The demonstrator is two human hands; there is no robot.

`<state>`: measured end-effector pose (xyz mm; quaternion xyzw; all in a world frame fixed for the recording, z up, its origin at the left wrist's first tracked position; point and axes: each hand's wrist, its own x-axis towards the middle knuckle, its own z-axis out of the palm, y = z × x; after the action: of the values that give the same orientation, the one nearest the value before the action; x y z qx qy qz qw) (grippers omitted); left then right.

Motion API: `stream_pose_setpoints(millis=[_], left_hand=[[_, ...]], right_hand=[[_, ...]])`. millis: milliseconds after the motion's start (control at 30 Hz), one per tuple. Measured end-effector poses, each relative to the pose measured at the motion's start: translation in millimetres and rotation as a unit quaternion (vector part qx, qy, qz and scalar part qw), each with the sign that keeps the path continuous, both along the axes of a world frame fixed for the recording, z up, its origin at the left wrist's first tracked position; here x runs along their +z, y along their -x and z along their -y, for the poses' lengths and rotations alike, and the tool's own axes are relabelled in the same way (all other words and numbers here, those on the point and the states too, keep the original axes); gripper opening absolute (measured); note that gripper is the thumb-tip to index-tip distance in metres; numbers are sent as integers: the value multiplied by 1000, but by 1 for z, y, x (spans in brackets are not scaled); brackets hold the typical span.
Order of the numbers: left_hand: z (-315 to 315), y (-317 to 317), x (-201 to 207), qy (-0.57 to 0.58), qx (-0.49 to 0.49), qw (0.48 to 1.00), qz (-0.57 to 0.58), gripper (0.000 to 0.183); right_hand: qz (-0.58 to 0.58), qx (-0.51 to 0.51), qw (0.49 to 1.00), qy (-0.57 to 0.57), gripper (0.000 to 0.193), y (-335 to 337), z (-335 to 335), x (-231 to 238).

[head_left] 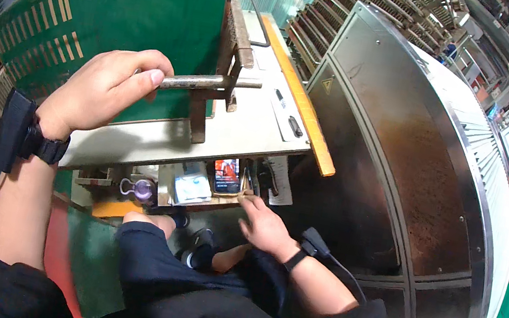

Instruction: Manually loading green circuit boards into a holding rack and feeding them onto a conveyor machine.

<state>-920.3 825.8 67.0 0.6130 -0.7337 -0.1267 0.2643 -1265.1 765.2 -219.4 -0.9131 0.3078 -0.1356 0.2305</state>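
Note:
My left hand [111, 83] is closed around the near end of a round metal bar [193, 82], thumb lying along it. The bar's far part meets a worn metal rack frame [197, 118] standing on the white tabletop [246, 130]. Lower down, my right hand [266, 227] has its fingers stretched toward the rim of an open box under the tabletop, thumb apart. Whether the fingertips touch the rim I cannot tell. Inside that box a phone [227, 175] with a lit screen lies beside a white-and-blue packet [192, 187].
A green board [149, 24] stands upright behind the bar. On the tabletop's right lie a marker pen [281, 99] and a yellow edge strip [299, 99]. A metal cabinet [405, 151] rises at the right. A purple-lidded bottle [143, 190] stands below the table.

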Motion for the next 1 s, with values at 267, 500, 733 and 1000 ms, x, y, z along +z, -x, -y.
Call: stream_pose_setpoints(millis=[267, 500, 733, 1000], left_hand=[[-2, -3, 4, -68, -26, 996, -51, 29], [4, -2, -15, 89, 17, 993, 72, 28], [20, -37, -50, 91, 69, 990, 81, 17], [26, -48, -68, 174, 66, 981, 61, 15]], right_hand=[[-23, 24, 999, 39, 51, 84, -20, 174], [49, -74, 907, 413, 57, 155, -41, 338], [-20, -319, 739, 593, 66, 308, -43, 434], [-16, -677, 354, 646, 64, 578, -143, 465]])
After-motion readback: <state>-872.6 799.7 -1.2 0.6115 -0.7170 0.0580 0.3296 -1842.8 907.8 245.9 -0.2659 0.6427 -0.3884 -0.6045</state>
